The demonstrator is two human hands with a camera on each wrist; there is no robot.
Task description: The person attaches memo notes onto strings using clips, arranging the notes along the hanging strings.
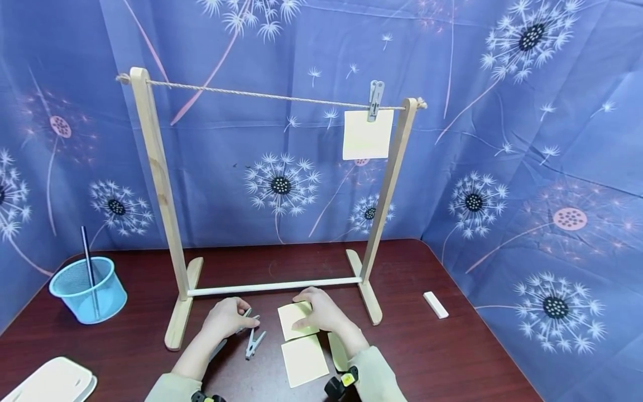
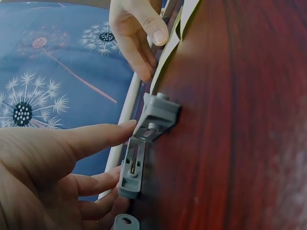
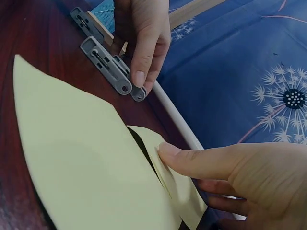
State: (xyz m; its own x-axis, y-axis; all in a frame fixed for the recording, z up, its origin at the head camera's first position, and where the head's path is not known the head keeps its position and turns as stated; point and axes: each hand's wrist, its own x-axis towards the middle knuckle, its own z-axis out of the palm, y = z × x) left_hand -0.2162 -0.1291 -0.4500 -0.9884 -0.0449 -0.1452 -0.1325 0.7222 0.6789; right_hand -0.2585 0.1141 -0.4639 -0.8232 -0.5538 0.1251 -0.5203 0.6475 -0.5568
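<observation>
On the table, my left hand (image 1: 228,319) bends its thumb and fingers around a grey clothespin (image 2: 158,115). Another clothespin (image 1: 254,343) lies just in front of those fingers, and a further one (image 1: 218,350) shows beside the wrist. My right hand (image 1: 324,312) pinches the edge of a pale yellow square paper note (image 1: 291,319), thumb on top and fingers at the far edge. Nearer lies a second yellow note (image 1: 305,361), with a third note (image 1: 338,352) partly hidden under the right wrist.
A wooden frame (image 1: 387,206) with a rope (image 1: 241,96) stands behind the hands; a clothespin (image 1: 374,101) holds a note (image 1: 366,137) on it. Left are a blue mesh cup (image 1: 95,296) with a pen and a white flat object (image 1: 55,382). A white block (image 1: 435,305) lies right.
</observation>
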